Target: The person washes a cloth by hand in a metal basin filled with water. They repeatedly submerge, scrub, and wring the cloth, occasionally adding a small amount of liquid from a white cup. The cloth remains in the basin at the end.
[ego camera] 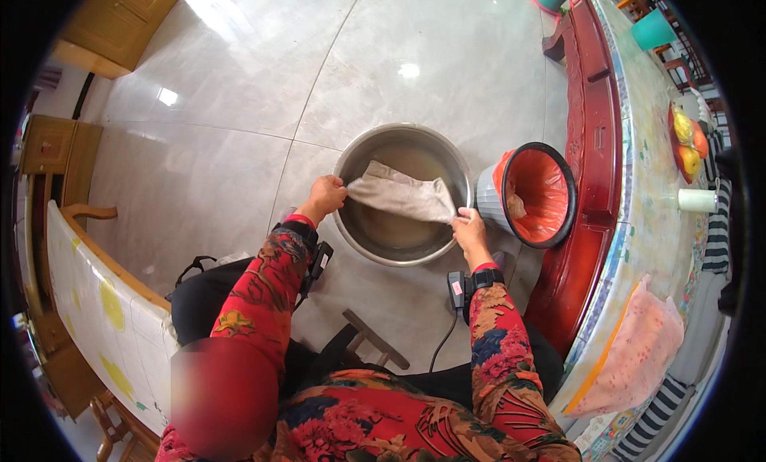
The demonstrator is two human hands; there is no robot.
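Note:
A wet, greyish-beige cloth (pixel 404 192) is stretched between my two hands over a round metal basin (pixel 402 262). My left hand (pixel 327 194) pinches one end of it by the basin's left rim. The opposite corner is gripped by my right hand (pixel 470 227) at the lower right rim. Cloudy brownish water (pixel 392 230) lies in the basin below the cloth. How deep the water is cannot be seen.
Right of the basin stands a waste bin (pixel 489 192) with a red bag liner. Beyond it is a red wooden table (pixel 592 181) with a patterned cover. A wooden stool (pixel 376 339) shows beneath me. At left is another covered table (pixel 108 318).

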